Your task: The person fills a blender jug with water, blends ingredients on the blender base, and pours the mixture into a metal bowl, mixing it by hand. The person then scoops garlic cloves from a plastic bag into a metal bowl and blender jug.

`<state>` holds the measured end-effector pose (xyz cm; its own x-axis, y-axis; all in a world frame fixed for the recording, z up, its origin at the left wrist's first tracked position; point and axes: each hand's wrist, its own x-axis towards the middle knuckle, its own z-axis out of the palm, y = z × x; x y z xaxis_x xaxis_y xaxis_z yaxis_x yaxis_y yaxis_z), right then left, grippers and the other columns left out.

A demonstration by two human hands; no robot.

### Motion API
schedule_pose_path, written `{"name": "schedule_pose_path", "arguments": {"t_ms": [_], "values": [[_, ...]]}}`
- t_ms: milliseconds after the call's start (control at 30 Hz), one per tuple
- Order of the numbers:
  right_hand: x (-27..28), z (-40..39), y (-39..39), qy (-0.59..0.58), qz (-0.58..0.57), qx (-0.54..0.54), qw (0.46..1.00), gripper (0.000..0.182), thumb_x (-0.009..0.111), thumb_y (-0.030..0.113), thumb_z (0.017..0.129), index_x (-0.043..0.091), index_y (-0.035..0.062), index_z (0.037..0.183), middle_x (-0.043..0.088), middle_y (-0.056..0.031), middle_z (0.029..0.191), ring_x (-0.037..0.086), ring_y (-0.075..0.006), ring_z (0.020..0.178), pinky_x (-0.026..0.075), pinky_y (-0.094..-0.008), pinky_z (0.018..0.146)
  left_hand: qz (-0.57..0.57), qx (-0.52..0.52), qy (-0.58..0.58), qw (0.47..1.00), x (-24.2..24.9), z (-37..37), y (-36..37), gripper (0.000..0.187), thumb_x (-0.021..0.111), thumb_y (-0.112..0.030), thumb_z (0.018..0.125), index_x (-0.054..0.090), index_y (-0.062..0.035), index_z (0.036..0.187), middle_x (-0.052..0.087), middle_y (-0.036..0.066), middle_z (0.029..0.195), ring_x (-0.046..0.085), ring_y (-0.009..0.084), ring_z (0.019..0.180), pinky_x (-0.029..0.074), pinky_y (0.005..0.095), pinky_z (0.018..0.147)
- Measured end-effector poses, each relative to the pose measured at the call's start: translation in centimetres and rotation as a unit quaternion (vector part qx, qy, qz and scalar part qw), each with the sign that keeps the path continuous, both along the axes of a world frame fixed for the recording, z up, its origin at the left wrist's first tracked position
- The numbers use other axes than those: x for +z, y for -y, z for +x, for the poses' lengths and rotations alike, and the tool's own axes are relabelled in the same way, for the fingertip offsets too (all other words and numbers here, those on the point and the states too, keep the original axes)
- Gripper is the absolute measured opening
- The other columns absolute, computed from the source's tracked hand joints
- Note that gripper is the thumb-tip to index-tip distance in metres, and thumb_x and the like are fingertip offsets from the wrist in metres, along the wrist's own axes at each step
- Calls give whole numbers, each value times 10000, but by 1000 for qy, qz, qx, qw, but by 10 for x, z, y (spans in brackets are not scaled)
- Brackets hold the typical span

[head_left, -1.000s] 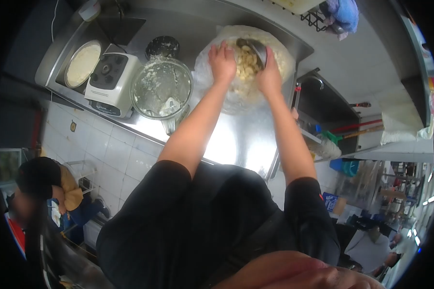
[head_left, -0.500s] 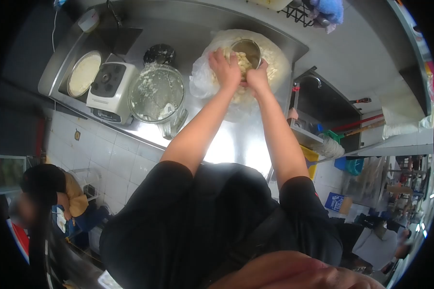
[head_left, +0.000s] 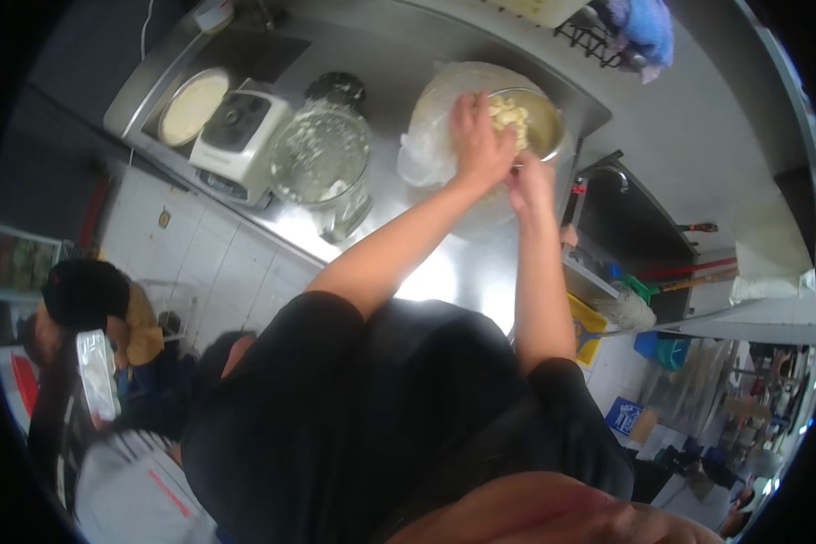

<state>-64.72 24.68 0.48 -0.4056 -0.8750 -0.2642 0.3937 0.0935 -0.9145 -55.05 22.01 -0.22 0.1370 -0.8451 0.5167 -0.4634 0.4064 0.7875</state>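
My right hand (head_left: 531, 184) is closed on the near rim of a round metal bowl (head_left: 546, 127), whose mouth tilts toward me. Pale yellow pieces (head_left: 508, 116) that look like peeled garlic cloves lie in the bowl's left side. My left hand (head_left: 482, 145) rests over them at the bowl's left edge, fingers stretched out and holding them back. Behind and left of the hands, a clear plastic bag (head_left: 433, 113) sits on the steel counter (head_left: 385, 195); the bowl and hands cover part of it.
Left on the counter stand a blender jar (head_left: 322, 159) smeared with white bits, a white blender base (head_left: 238, 136), a black round part (head_left: 335, 91) and a bowl of pale mash (head_left: 195, 107). A sink (head_left: 612, 213) lies right. People (head_left: 140, 490) are at lower left.
The bowl has shifted right across the bag, and more of its inside shows. Both hands moved with it. The view has turned slightly; a person in grey now appears at lower left.
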Motion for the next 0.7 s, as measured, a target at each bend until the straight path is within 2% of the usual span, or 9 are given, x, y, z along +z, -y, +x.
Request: {"name": "schedule_pose_path", "arguments": {"t_ms": [167, 300, 367, 433, 467, 533, 567, 600, 700], "values": [[74, 37, -47, -54, -69, -11, 996, 629, 485, -54, 815, 247, 108, 1374, 497, -177, 1222, 610, -300, 961, 568, -413, 717, -23, -104, -131, 986, 45, 12, -17, 735, 655, -228, 806, 307, 30, 1399, 301, 347, 1411, 294, 485, 1318, 262, 501, 1098], [100, 63, -55, -46, -99, 33, 993, 670, 497, -66, 795, 223, 116, 1378, 461, -183, 1281, 600, -305, 1019, 571, -439, 729, -95, -27, -97, 990, 81, 46, -29, 660, 669, -211, 807, 382, 37, 1348, 435, 254, 1326, 425, 412, 1236, 370, 443, 1032], [114, 92, -55, -73, -179, 86, 977, 674, 503, -78, 787, 228, 114, 1371, 450, -180, 1298, 594, -292, 1046, 574, -455, 758, -118, 9, -73, 990, 98, 77, -27, 644, 652, -214, 820, 383, 39, 1347, 446, 247, 1322, 446, 391, 1227, 377, 431, 1027], [121, 121, -53, -92, -217, 138, 962, 745, 495, -67, 814, 104, 86, 1429, 380, -214, 1358, 504, -342, 1185, 512, -474, 927, -171, 31, -94, 980, 110, 113, -24, 661, 675, -191, 822, 369, 33, 1363, 471, 201, 1285, 480, 309, 1185, 386, 391, 1016], [107, 133, -42, -174, -273, 138, 936, 766, 486, -85, 798, 91, 66, 1437, 343, -231, 1383, 450, -350, 1237, 442, -467, 1004, -200, 20, -136, 970, 113, 131, -24, 700, 714, -166, 813, 353, 25, 1381, 485, 163, 1252, 494, 247, 1153, 388, 363, 1009], [92, 163, -31, -269, -369, 136, 879, 774, 482, -114, 767, 117, 27, 1435, 294, -258, 1412, 363, -364, 1313, 333, -446, 1101, -123, -20, -220, 968, 119, 164, -31, 641, 659, -119, 835, 333, 32, 1365, 464, 165, 1255, 486, 246, 1149, 399, 360, 992], [91, 180, -32, -286, -408, 136, 857, 761, 486, -123, 752, 156, 7, 1425, 282, -268, 1416, 331, -370, 1337, 294, -433, 1121, -95, 22, -192, 977, 114, 180, -31, 619, 636, -132, 836, 348, 34, 1358, 472, 203, 1280, 482, 308, 1176, 391, 387, 1007], [75, 187, -25, -375, -419, 113, 819, 745, 485, -136, 729, 225, 10, 1412, 330, -253, 1390, 358, -381, 1321, 329, -442, 1090, -67, 63, -163, 982, 103, 197, -31, 599, 613, -145, 838, 362, 35, 1352, 479, 242, 1305, 478, 370, 1204, 383, 413, 1022], [63, 191, -29, -457, -394, 121, 788, 793, 438, -190, 678, 239, 19, 1417, 333, -185, 1411, 303, -307, 1364, 257, -394, 1145, 19, 83, -160, 983, 50, 248, -25, 521, 589, -131, 871, 407, 41, 1328, 526, 227, 1278, 511, 314, 1190, 384, 373, 1020]]}}
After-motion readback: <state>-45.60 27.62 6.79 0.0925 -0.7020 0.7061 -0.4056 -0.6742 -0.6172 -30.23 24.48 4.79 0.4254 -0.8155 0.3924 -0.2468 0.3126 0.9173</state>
